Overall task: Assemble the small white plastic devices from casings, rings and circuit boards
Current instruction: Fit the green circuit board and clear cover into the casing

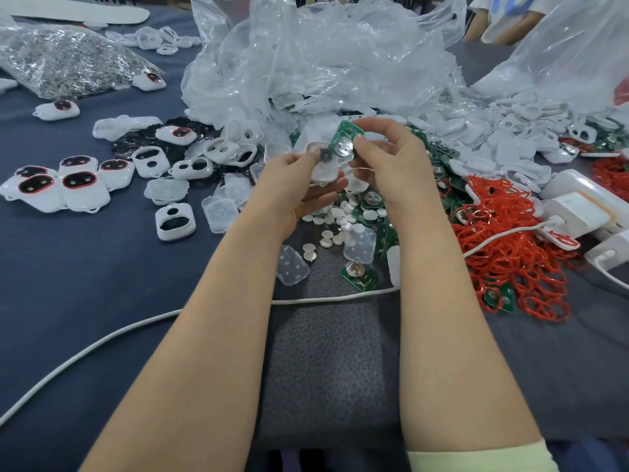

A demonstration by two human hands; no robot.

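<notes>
Fingers (360, 142) of right hand (388, 165) pinch circuit board (344, 139) — beside casing (323, 170).

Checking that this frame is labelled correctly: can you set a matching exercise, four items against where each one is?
Items:
1. circuit board
2. white casing
3. red rings
4. white cable

Places:
A. heaped on the right side
B. pinched in the right hand
C. running across beneath both forearms
D. held in the left hand

Pairs: 1-B; 2-D; 3-A; 4-C
</notes>
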